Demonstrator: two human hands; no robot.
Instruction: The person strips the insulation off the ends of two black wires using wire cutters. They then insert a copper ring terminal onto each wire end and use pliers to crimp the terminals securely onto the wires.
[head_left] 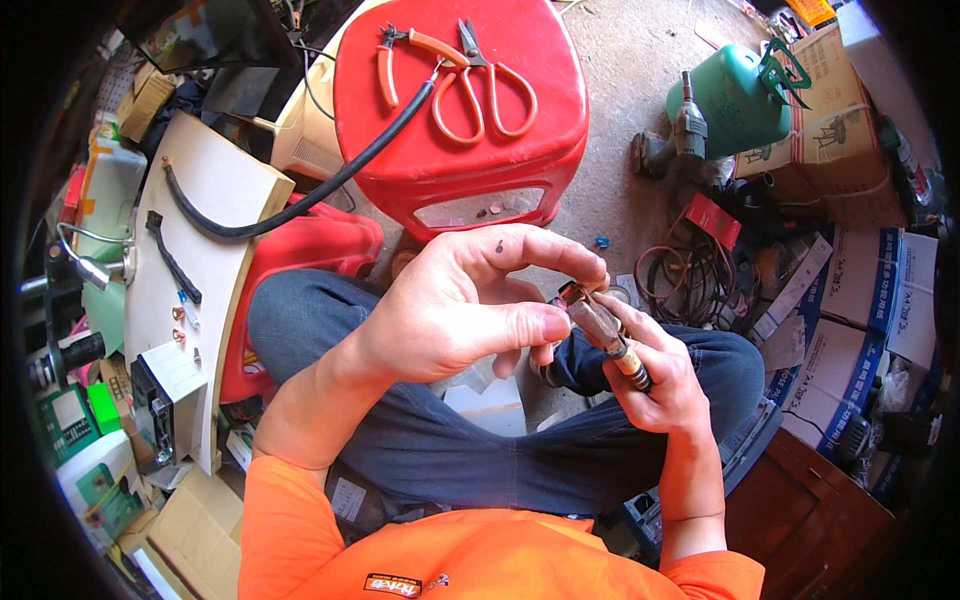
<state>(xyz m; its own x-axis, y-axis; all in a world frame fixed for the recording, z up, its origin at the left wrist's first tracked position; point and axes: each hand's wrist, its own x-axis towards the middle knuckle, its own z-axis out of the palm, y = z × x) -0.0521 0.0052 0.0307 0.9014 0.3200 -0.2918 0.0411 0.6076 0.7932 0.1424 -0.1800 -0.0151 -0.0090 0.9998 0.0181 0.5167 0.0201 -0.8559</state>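
My right hand (665, 375) grips a worn metal clamp-like piece (598, 322) with a brass-coloured round end, held above my lap. Thumb and fingers of my left hand (440, 305) close around the dark upper end of that piece; whether they pinch a smaller part there is hidden. Beyond my hands stands a red plastic stool (390, 160). Orange-handled scissors (475, 85) and orange-handled cutting pliers (388, 70) lie on its top. A thick black cable (350, 165) with bare wire ends runs from the stool to a pale board on the left.
The pale board (225, 185) carries a short black strip (172, 255) and small copper-coloured parts (178, 325). At right are a green gas cylinder (735, 100), a power tool (685, 130), coiled hoses (675, 275) and cardboard boxes (840, 130). Another red stool (300, 250) is beside my left knee.
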